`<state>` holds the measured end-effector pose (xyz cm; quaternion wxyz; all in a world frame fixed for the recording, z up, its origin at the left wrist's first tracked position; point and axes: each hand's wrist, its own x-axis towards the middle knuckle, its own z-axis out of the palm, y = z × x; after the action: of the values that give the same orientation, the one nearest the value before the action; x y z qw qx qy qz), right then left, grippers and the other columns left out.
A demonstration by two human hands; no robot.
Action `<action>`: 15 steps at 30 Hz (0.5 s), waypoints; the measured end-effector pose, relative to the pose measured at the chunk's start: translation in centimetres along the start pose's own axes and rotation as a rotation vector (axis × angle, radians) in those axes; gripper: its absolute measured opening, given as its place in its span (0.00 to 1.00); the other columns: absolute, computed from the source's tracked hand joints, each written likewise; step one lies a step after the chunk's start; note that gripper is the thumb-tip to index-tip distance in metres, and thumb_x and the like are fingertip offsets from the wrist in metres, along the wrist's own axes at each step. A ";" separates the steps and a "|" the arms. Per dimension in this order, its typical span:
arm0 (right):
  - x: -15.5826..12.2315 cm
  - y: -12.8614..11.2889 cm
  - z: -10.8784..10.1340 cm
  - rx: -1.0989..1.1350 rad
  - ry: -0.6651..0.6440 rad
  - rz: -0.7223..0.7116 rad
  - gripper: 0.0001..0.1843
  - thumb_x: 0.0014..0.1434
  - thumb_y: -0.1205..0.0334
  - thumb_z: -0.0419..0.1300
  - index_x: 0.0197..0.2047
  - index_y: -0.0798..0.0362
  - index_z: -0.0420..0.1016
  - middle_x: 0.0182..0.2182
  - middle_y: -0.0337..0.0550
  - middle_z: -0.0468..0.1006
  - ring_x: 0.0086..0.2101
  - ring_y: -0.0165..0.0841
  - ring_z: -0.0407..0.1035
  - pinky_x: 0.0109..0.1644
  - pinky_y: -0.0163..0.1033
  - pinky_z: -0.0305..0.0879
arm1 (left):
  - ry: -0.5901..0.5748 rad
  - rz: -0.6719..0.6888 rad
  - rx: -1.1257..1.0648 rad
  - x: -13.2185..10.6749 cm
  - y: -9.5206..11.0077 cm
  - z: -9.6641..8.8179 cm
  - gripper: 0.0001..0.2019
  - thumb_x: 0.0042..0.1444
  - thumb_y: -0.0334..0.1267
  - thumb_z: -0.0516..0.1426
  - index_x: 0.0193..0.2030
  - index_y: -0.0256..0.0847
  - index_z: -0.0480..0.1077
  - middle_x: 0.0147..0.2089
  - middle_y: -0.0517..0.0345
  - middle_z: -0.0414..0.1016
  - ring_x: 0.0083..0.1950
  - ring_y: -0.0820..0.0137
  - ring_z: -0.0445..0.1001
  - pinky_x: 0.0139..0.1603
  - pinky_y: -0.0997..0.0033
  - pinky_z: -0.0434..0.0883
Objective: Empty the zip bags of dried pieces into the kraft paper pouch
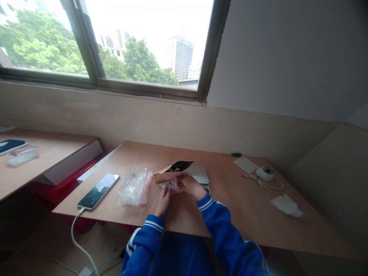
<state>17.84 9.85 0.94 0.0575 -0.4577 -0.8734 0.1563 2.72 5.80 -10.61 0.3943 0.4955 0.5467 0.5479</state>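
Note:
Both my hands meet at a small clear plastic bag point(173, 185) with a reddish edge, in the middle of the desk. My left hand point(163, 200) has its fingers closed on the bag's near left side. From the right, my right hand point(192, 186) pinches the same bag. Just behind it stands an open brown paper pouch point(169, 175) with small dark and brown pieces inside, too small to name. Left of my hands lies a heap of clear zip bags point(135, 189) with red seal lines. A flat silver-grey object point(199, 174) sits behind my right hand, partly covered.
A charging phone point(99, 191) lies at the left, its white cable point(75, 234) hanging over the edge. On the right are a white dome-shaped device point(265, 173) with a cord, a crumpled white wrapper point(286, 206), paper point(245, 165) and a green-handled screwdriver point(236, 155).

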 end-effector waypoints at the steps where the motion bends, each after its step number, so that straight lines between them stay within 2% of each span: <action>1: -0.1 0.0 -0.1 -0.005 -0.011 0.004 0.10 0.57 0.66 0.59 0.42 0.58 0.78 0.43 0.52 0.80 0.45 0.41 0.73 0.50 0.38 0.65 | -0.011 -0.005 -0.016 0.0 0.0 0.0 0.22 0.58 0.45 0.50 0.57 0.40 0.66 0.63 0.47 0.66 0.66 0.58 0.60 0.67 0.52 0.55; 4: -0.3 -0.1 -0.2 -0.034 -0.037 0.009 0.13 0.56 0.63 0.62 0.45 0.56 0.77 0.44 0.52 0.80 0.46 0.42 0.73 0.49 0.38 0.66 | -0.058 -0.008 -0.049 0.0 0.0 0.0 0.22 0.58 0.47 0.50 0.56 0.38 0.66 0.60 0.45 0.68 0.64 0.57 0.64 0.64 0.53 0.60; 7: -0.3 -0.3 -0.2 -0.036 -0.045 0.007 0.14 0.55 0.64 0.63 0.46 0.54 0.77 0.45 0.50 0.79 0.46 0.42 0.73 0.49 0.38 0.66 | -0.072 0.009 -0.037 0.0 0.0 0.0 0.21 0.58 0.48 0.50 0.53 0.37 0.67 0.58 0.44 0.71 0.62 0.57 0.65 0.64 0.54 0.60; 12: -0.6 -0.5 -0.1 -0.091 -0.039 0.008 0.10 0.59 0.65 0.58 0.41 0.53 0.80 0.42 0.49 0.81 0.44 0.41 0.74 0.49 0.37 0.64 | -0.044 -0.007 0.048 0.0 0.1 -0.1 0.22 0.59 0.47 0.48 0.54 0.37 0.66 0.60 0.45 0.69 0.64 0.58 0.62 0.66 0.53 0.57; 15: -1.0 -0.5 -0.1 -0.143 -0.020 -0.002 0.10 0.62 0.64 0.56 0.40 0.53 0.80 0.40 0.49 0.81 0.43 0.41 0.74 0.50 0.39 0.63 | -0.039 -0.011 0.073 0.0 0.2 -0.1 0.22 0.60 0.46 0.47 0.57 0.38 0.65 0.62 0.46 0.67 0.66 0.59 0.61 0.67 0.52 0.56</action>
<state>18.07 8.81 1.24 0.0158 -0.4581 -0.8833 0.0979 2.63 5.81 -10.43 0.3897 0.5172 0.5611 0.5156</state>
